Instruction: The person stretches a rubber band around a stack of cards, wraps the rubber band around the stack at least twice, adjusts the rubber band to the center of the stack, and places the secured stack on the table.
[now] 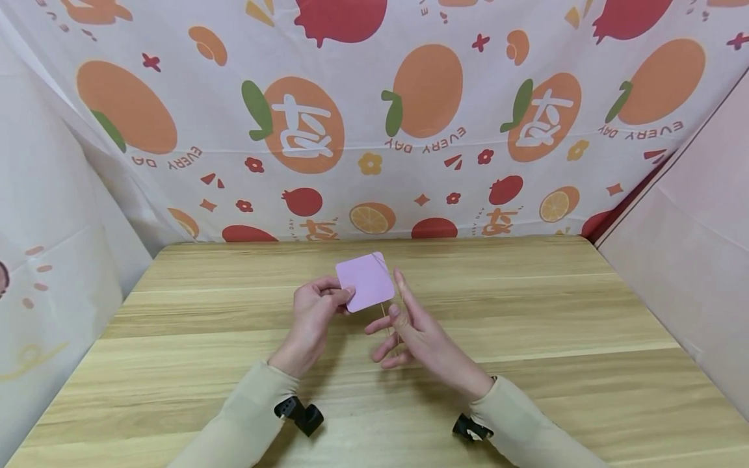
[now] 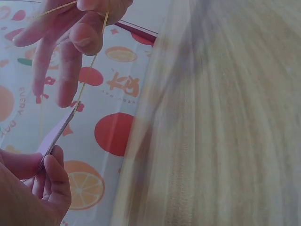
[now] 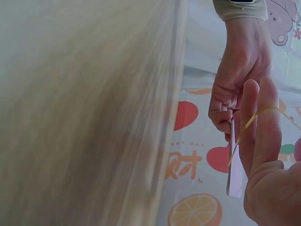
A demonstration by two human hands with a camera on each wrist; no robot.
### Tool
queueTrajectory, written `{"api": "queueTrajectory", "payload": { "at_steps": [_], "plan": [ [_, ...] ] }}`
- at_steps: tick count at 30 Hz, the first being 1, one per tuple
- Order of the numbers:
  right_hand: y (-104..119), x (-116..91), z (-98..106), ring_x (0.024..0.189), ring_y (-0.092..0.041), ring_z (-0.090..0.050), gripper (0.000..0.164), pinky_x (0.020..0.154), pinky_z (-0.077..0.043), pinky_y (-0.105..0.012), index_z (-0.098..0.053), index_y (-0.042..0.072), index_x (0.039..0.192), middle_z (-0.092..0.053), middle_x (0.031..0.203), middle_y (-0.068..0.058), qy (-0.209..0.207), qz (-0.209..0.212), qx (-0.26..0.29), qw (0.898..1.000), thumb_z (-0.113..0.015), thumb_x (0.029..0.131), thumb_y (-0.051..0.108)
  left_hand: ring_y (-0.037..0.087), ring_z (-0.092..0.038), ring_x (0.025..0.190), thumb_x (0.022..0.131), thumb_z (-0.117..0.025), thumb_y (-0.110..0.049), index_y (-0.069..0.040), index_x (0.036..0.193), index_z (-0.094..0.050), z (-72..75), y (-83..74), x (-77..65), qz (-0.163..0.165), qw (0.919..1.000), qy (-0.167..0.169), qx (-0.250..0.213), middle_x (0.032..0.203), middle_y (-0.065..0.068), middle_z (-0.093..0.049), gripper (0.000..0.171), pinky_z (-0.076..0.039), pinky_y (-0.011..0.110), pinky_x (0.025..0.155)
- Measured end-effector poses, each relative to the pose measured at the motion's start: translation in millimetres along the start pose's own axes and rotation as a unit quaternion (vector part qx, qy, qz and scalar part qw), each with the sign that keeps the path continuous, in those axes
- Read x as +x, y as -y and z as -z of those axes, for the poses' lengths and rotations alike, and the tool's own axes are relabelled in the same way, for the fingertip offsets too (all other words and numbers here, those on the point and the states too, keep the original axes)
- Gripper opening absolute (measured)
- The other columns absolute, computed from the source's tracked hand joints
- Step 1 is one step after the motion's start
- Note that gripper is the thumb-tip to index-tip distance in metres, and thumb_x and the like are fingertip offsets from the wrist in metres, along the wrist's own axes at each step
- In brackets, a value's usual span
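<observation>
- Card (image 1: 367, 283): one purple face counted, held above the table (image 1: 526, 325), between the two hands; its lower left corner is partly hidden under the thumb
- Card edge: the left wrist view shows a dark, layered line, possibly more than one sheet, but too thin to count
- Band (image 3: 270, 108): yellow and thin, seemingly one; it crosses the card's upper right corner and runs to the right hand; its course behind the card is hidden, and in the head view it is hard to make out against the wood
- Left hand (image 1: 316, 309): pinches the card by its left side, thumb on the face, fingers mostly hidden behind
- Right hand (image 1: 418, 335): spread wide, fingers apart, band drawn over them beside the card; cut off at the top in the left wrist view and at the right edge in the right wrist view
- Sleeves: two, pale, left (image 1: 246, 409) and right (image 1: 526, 422), both cut off by the head view's lower edge
- Black mounts: two, one at each wrist, left (image 1: 307, 419) and right (image 1: 470, 429)
- Cloth (image 1: 357, 110): fruit-printed, behind the table, top cut off
</observation>
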State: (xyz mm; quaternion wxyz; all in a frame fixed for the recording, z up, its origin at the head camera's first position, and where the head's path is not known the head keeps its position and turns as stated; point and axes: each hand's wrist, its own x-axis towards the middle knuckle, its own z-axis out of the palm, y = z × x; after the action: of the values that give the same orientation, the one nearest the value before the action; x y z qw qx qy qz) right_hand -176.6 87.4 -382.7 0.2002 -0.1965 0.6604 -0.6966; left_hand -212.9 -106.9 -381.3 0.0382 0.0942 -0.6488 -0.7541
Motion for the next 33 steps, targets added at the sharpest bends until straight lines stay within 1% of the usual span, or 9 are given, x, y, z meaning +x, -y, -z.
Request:
{"api": "queueTrajectory", "payload": {
  "at_steps": [9, 12, 17, 19, 21, 24, 26, 30, 33],
  "plan": [
    [-5.4, 0.9, 0.8, 0.081, -0.033, -0.069, 0.057, 0.07, -0.058, -0.049, -0.003, 0.055, 0.15, -0.064, 0.115, -0.021, -0.008, -0.017, -0.004, 1.0, -0.036, 0.105, 0.046, 0.014, -0.058, 0.059, 0.085, -0.067, 0.007, 0.01, 0.091, -0.062, -0.7, 3.1, -2.1, -0.005, 0.9997, 0.004, 0.022, 0.07, 0.008, -0.064, 0.008, -0.05, 0.026, 0.056],
    [-8.9, 2.1, 1.0, 0.083, -0.035, -0.068, 0.052, 0.073, -0.057, -0.048, -0.017, 0.043, 0.155, -0.064, 0.114, -0.021, 0.005, -0.001, -0.026, 1.0, -0.035, 0.106, 0.04, 0.014, -0.058, 0.059, 0.085, -0.067, 0.007, 0.009, 0.089, -0.063, -0.8, 3.8, -2.6, -0.005, 0.9996, 0.006, 0.026, 0.07, 0.008, -0.065, 0.006, -0.051, 0.026, 0.057],
    [-12.2, 3.5, 0.2, 0.087, -0.037, -0.067, 0.041, 0.079, -0.057, -0.042, -0.045, 0.019, 0.148, -0.065, 0.107, -0.021, 0.022, 0.069, -0.125, 0.989, -0.038, 0.108, 0.025, 0.013, -0.057, 0.056, 0.084, -0.067, 0.008, 0.009, 0.087, -0.063, -0.3, 5.5, -2.9, -0.006, 0.9996, 0.013, 0.025, 0.069, 0.007, -0.064, 0.005, -0.051, 0.027, 0.057],
    [-12.0, 2.6, -0.1, 0.088, -0.036, -0.067, 0.044, 0.079, -0.057, -0.039, -0.04, 0.023, 0.151, -0.065, 0.107, -0.021, 0.015, 0.084, -0.161, 0.983, -0.039, 0.107, 0.023, 0.013, -0.057, 0.055, 0.084, -0.067, 0.008, 0.009, 0.087, -0.063, -0.1, 6.4, -2.0, -0.006, 0.9997, 0.013, 0.022, 0.068, 0.006, -0.064, 0.006, -0.051, 0.026, 0.056],
    [-11.5, 1.6, -0.5, 0.088, -0.036, -0.067, 0.053, 0.078, -0.057, -0.039, -0.023, 0.032, 0.156, -0.064, 0.109, -0.021, 0.004, 0.085, -0.171, 0.982, -0.041, 0.107, 0.022, 0.013, -0.057, 0.055, 0.084, -0.067, 0.008, 0.011, 0.088, -0.062, -0.3, 7.2, -0.9, -0.004, 0.9998, 0.01, 0.018, 0.067, 0.005, -0.063, 0.007, -0.05, 0.026, 0.055],
    [-10.5, 0.1, -1.7, 0.089, -0.033, -0.067, 0.066, 0.077, -0.057, -0.042, 0.001, 0.045, 0.154, -0.06, 0.117, -0.021, -0.007, 0.059, -0.152, 0.987, -0.04, 0.107, 0.024, 0.013, -0.057, 0.056, 0.084, -0.068, 0.008, 0.012, 0.089, -0.062, -0.5, 7.2, -0.4, -0.004, 0.9998, 0.008, 0.019, 0.067, 0.005, -0.063, 0.009, -0.05, 0.026, 0.054],
    [-9.9, -0.2, -2.4, 0.089, -0.033, -0.066, 0.069, 0.077, -0.057, -0.046, 0.009, 0.049, 0.151, -0.058, 0.121, -0.023, -0.013, 0.038, -0.119, 0.992, -0.039, 0.107, 0.027, 0.012, -0.056, 0.055, 0.084, -0.068, 0.008, 0.012, 0.09, -0.062, -0.9, 6.2, -1.3, -0.007, 0.9996, 0.008, 0.026, 0.066, 0.005, -0.063, 0.009, -0.05, 0.027, 0.054],
    [-10.7, 1.6, -0.2, 0.086, -0.032, -0.066, 0.066, 0.077, -0.056, -0.05, 0.01, 0.045, 0.152, -0.057, 0.119, -0.029, -0.017, 0.002, -0.048, 0.999, -0.036, 0.108, 0.03, 0.012, -0.054, 0.053, 0.084, -0.068, 0.008, 0.012, 0.09, -0.062, -2.4, 4.3, -3.8, -0.023, 0.9986, 0.013, 0.047, 0.065, 0.005, -0.061, 0.01, -0.049, 0.026, 0.053],
    [-10.3, 4.1, 3.0, 0.085, -0.033, -0.066, 0.06, 0.076, -0.056, -0.05, 0.004, 0.031, 0.157, -0.058, 0.114, -0.031, -0.017, -0.011, -0.032, 0.999, -0.032, 0.109, 0.03, 0.012, -0.053, 0.053, 0.083, -0.068, 0.008, 0.012, 0.088, -0.062, -2.9, 5.0, -4.3, -0.037, 0.9975, 0.015, 0.059, 0.064, 0.004, -0.059, 0.008, -0.048, 0.025, 0.052]
  ]
}}
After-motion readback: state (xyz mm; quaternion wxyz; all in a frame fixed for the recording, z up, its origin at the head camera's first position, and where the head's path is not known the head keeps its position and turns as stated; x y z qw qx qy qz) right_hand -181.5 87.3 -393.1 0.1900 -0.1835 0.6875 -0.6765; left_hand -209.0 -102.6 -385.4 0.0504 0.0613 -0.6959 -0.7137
